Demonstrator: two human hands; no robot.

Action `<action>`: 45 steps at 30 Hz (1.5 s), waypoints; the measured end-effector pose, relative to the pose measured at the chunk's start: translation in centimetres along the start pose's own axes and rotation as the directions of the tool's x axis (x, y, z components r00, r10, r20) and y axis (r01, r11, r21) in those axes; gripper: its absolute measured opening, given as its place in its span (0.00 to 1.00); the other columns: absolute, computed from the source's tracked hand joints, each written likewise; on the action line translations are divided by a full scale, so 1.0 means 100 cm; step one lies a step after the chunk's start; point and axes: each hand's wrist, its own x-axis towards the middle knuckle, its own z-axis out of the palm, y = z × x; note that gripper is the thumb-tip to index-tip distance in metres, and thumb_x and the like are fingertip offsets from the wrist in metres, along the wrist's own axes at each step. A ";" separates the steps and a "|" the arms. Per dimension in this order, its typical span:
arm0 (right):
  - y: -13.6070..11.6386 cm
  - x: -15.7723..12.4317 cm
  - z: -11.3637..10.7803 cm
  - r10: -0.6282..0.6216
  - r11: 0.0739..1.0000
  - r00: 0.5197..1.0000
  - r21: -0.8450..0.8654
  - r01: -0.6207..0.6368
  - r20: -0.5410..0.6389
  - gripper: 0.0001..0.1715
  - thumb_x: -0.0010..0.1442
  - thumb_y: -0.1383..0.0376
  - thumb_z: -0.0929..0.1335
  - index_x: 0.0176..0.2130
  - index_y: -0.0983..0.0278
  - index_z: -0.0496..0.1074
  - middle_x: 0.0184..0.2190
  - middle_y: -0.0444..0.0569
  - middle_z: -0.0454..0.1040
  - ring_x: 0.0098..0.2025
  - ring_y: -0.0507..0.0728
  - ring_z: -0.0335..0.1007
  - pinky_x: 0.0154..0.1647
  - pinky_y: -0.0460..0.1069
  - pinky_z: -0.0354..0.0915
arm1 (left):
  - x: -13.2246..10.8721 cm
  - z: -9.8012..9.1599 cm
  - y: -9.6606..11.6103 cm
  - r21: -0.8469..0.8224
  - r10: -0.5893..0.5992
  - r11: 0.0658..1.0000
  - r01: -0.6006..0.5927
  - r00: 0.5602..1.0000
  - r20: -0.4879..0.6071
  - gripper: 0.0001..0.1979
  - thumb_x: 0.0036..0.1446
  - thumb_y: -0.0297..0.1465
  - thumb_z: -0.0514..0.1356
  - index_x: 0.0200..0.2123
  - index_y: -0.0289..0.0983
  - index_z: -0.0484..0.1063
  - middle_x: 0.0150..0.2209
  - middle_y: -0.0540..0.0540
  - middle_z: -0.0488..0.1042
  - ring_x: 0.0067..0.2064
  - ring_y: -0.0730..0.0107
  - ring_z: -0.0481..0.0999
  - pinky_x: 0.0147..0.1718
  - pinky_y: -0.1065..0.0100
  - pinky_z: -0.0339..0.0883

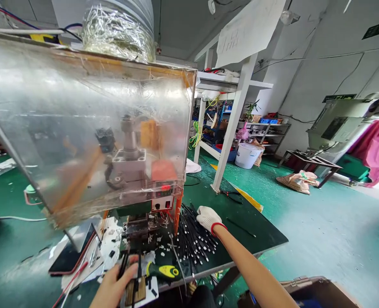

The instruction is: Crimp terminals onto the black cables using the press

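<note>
My left hand (120, 278) is bare and closed on thin black strips (139, 267) at the table's front edge, over a small wooden block (140, 291). A white glove with a red cuff covers my right hand (208, 217), which rests at the upper right of a pile of black cables (192, 239) with pale ends. Its fingers point into the pile, and their tips are too hidden to tell whether they grip a cable. Behind my left hand stands a small press (141, 226) under a clear plastic enclosure (48, 141).
A green-and-yellow handle (165, 271) lies between my left hand and the pile. Left of the press are a dark phone (72, 252) and a red pen (70, 282). Pliers (232, 196) and one loose cable (241, 227) lie right. A cardboard box (320, 291) stands below.
</note>
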 end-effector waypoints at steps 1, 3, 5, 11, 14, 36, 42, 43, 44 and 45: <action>0.000 -0.002 0.000 -0.003 1.000 1.000 0.008 0.003 -0.003 0.10 0.49 0.71 0.64 0.32 0.67 0.74 0.33 0.56 0.76 0.36 0.58 0.70 0.31 0.47 0.54 | 0.003 0.007 0.001 -0.010 -0.015 1.000 0.015 1.000 0.025 0.24 0.30 0.50 0.72 0.26 0.38 0.78 0.23 0.48 0.77 0.27 0.63 0.73 0.24 0.69 0.67; 0.002 -0.009 -0.005 -0.024 0.999 1.000 0.035 0.025 -0.020 0.10 0.53 0.67 0.62 0.31 0.66 0.73 0.31 0.54 0.75 0.35 0.56 0.69 0.30 0.47 0.53 | 0.004 0.015 0.002 -0.059 -0.064 0.996 0.068 0.995 0.075 0.24 0.32 0.52 0.70 0.23 0.37 0.76 0.14 0.54 0.67 0.17 0.72 0.63 0.16 0.72 0.57; 0.005 -0.021 -0.011 -0.058 0.997 0.998 0.057 0.059 -0.033 0.14 0.57 0.62 0.60 0.31 0.65 0.72 0.29 0.51 0.74 0.32 0.53 0.68 0.30 0.46 0.54 | 0.000 0.017 0.004 -0.098 -0.100 0.989 0.112 0.988 0.114 0.26 0.35 0.55 0.67 0.20 0.37 0.72 0.09 0.61 0.53 0.13 0.80 0.48 0.13 0.75 0.43; -0.013 -0.087 -0.020 -0.085 0.820 0.993 0.572 0.023 0.082 0.14 0.56 0.61 0.61 0.42 0.63 0.66 0.24 0.41 0.71 0.20 0.49 0.65 0.22 0.43 0.58 | -0.024 -0.006 0.020 -0.302 -0.184 0.930 0.210 0.976 0.113 0.28 0.30 0.56 0.69 0.21 0.35 0.73 0.11 0.64 0.47 0.15 0.87 0.39 0.14 0.79 0.34; -0.048 -0.122 -0.005 -0.247 0.711 0.926 0.703 -0.026 0.285 0.13 0.57 0.56 0.62 0.34 0.63 0.64 0.19 0.40 0.70 0.14 0.47 0.59 0.15 0.42 0.55 | -0.031 -0.023 0.025 -0.413 -0.221 0.887 0.206 0.975 0.013 0.28 0.26 0.54 0.72 0.19 0.35 0.72 0.11 0.64 0.49 0.14 0.89 0.41 0.13 0.80 0.35; -0.152 -0.096 0.094 -0.272 0.376 0.847 0.861 -0.344 0.457 0.14 0.58 0.59 0.64 0.28 0.67 0.66 0.14 0.42 0.69 0.08 0.46 0.56 0.06 0.40 0.50 | -0.051 -0.059 -0.015 -0.421 -0.216 0.889 0.183 0.976 -0.032 0.25 0.39 0.51 0.69 0.19 0.35 0.67 0.14 0.56 0.61 0.15 0.85 0.50 0.12 0.80 0.34; -0.154 -0.098 0.092 -0.287 0.399 0.837 0.852 -0.338 0.466 0.15 0.60 0.58 0.63 0.29 0.67 0.65 0.15 0.42 0.69 0.09 0.46 0.55 0.08 0.40 0.52 | -0.058 -0.051 -0.002 -0.366 -0.180 0.917 0.156 0.983 -0.034 0.25 0.39 0.52 0.68 0.19 0.36 0.68 0.14 0.58 0.59 0.17 0.84 0.49 0.14 0.79 0.40; -0.154 -0.098 0.090 -0.279 0.419 0.837 0.844 -0.334 0.470 0.15 0.60 0.59 0.62 0.28 0.66 0.65 0.15 0.42 0.68 0.09 0.46 0.56 0.09 0.40 0.52 | -0.058 -0.050 -0.001 -0.342 -0.174 0.926 0.158 0.985 -0.016 0.26 0.39 0.53 0.68 0.19 0.36 0.68 0.14 0.58 0.58 0.17 0.83 0.49 0.15 0.78 0.41; -0.154 -0.099 0.086 -0.268 0.450 0.841 0.833 -0.322 0.470 0.14 0.60 0.59 0.62 0.28 0.66 0.64 0.15 0.41 0.68 0.09 0.46 0.56 0.09 0.40 0.52 | -0.058 -0.051 0.001 -0.312 -0.165 0.937 0.158 0.986 0.005 0.26 0.40 0.54 0.67 0.19 0.36 0.68 0.14 0.58 0.58 0.17 0.82 0.49 0.16 0.78 0.43; -0.154 -0.100 0.081 -0.256 0.489 0.850 0.820 -0.297 0.461 0.13 0.60 0.59 0.62 0.28 0.65 0.64 0.14 0.40 0.67 0.09 0.46 0.55 0.09 0.41 0.51 | -0.058 -0.051 0.002 -0.279 -0.155 0.948 0.156 0.988 0.026 0.27 0.40 0.55 0.66 0.19 0.36 0.67 0.14 0.58 0.57 0.18 0.81 0.48 0.16 0.77 0.43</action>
